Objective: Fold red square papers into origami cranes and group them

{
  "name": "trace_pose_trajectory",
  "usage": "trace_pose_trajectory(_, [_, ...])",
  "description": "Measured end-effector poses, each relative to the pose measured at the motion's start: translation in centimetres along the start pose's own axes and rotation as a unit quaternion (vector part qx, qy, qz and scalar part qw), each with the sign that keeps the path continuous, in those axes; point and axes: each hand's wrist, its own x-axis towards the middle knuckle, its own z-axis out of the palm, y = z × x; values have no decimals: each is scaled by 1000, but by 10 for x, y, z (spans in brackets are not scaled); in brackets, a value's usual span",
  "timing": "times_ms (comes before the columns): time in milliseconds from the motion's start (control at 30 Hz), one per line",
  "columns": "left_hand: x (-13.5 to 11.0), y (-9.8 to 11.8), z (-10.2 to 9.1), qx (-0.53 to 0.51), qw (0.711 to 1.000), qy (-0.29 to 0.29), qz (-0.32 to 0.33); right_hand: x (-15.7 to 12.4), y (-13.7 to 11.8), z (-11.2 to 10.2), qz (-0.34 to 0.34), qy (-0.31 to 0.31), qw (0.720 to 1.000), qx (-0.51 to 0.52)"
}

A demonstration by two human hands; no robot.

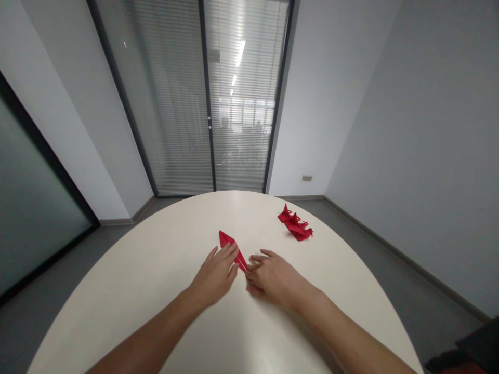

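A narrow folded piece of red paper (228, 241) lies on the white round table (163, 270), pointing away from me. My left hand (215, 274) lies flat on its near part, fingers stretched out and pressing it down. My right hand (268, 275) touches the paper's near tip from the right, fingers curled in a loose pinch at the paper's edge. The hands hide the near end of the paper.
A small heap of finished red folded paper figures (295, 224) sits on the table at the far right. Beyond the table is a glass door with blinds (206, 98) and grey walls. A dark object (475, 345) stands on the floor at the lower right.
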Motion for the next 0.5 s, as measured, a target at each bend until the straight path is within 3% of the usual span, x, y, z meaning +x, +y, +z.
trace_pose_trajectory(367, [1, -3, 3, -12, 1000, 9, 4, 2, 12, 9, -18, 99, 994, 36])
trace_pose_trajectory(500, [2, -4, 4, -18, 999, 47, 18, 3, 14, 13, -52, 88, 992, 72])
